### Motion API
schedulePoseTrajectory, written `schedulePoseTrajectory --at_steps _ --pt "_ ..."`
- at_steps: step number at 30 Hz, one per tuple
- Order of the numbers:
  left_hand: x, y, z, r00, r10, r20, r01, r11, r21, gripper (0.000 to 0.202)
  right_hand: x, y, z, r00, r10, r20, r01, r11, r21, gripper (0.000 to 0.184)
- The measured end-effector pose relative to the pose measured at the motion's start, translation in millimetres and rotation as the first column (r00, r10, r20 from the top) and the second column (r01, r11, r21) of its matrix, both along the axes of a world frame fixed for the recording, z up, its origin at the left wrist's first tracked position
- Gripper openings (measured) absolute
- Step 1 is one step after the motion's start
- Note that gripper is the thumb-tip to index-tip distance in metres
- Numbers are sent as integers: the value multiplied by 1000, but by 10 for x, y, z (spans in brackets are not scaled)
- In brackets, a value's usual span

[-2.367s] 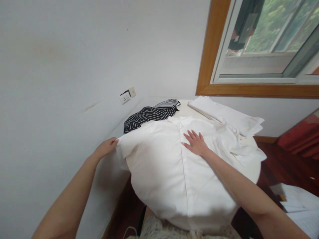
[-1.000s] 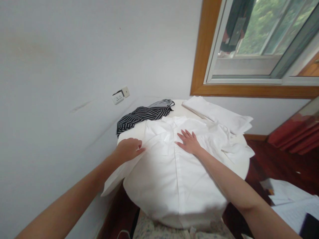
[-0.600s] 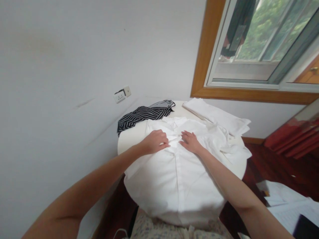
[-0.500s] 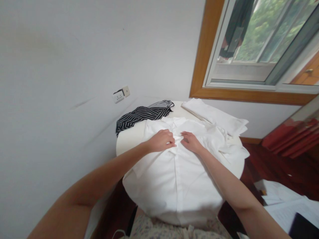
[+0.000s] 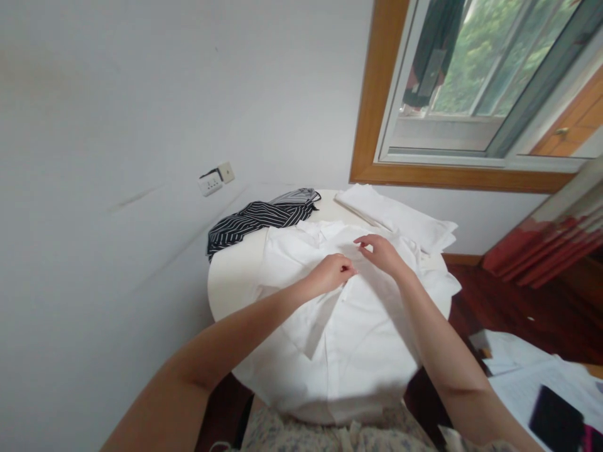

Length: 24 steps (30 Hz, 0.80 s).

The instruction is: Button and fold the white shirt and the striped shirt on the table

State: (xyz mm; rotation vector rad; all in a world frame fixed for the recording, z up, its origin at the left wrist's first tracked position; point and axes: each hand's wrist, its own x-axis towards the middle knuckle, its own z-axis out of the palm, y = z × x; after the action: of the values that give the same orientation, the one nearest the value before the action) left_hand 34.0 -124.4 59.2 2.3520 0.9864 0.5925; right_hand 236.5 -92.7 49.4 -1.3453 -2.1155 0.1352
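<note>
While the white shirt point(image 5: 362, 339) lies spread over the round desk point(image 5: 230, 276), with its collar at the far side and its front edge at the person's lap, the step in hand seems to be turning the left side of the cloth inward over the shirt's front. A loose flap point(image 5: 320, 326) slants across beside the button strip, so the next move probably calls for keeping a light pinch on its edge and laying it flat without dragging the layers beneath

The shirt is under both hands. The left hand point(image 5: 332, 274) is just above the middle of the chest, thumb and fingers closed together and apparently pinching the edge of the flap. The right hand point(image 5: 379, 252) is slightly farther from the person and to the right, fingers curled with a gap between thumb and forefinger and nothing visibly held; whether its fingertips touch the shirt, I cannot tell

Beyond the collar, a black-and-white striped garment point(image 5: 259, 216) lies along the desk's far left edge, and a folded white cloth point(image 5: 400, 216) lies at the far right, near the shirt. Farther out, papers point(image 5: 532, 376) and a dark flat object point(image 5: 556, 417) are at the lower right, well apart from the hands
</note>
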Motion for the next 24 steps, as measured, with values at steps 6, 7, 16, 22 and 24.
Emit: schedulePoseTrajectory --at_steps 6,7,16,22,24 --pt "-187 154 -72 990 -109 93 99 989 108 29 -10 -619 312 982 183 47 -181 983 -39 18" --pt "-267 217 -71 992 -76 105 61 989 137 31 -24 -719 308 975 217 52 -214 975 -50 19" --pt "-1235 696 -186 953 248 -174 -147 881 449 28 -345 -1363 21 871 448 202 -430 894 -125 38" --pt "-1722 136 -269 970 90 -225 11 912 411 29 -402 -1492 -206 861 457 224 -464 886 -24 20" --pt "-1869 -37 -326 963 63 -262 42 925 378 34 -322 -1501 -231 857 468 217 -471 881 -38 19"
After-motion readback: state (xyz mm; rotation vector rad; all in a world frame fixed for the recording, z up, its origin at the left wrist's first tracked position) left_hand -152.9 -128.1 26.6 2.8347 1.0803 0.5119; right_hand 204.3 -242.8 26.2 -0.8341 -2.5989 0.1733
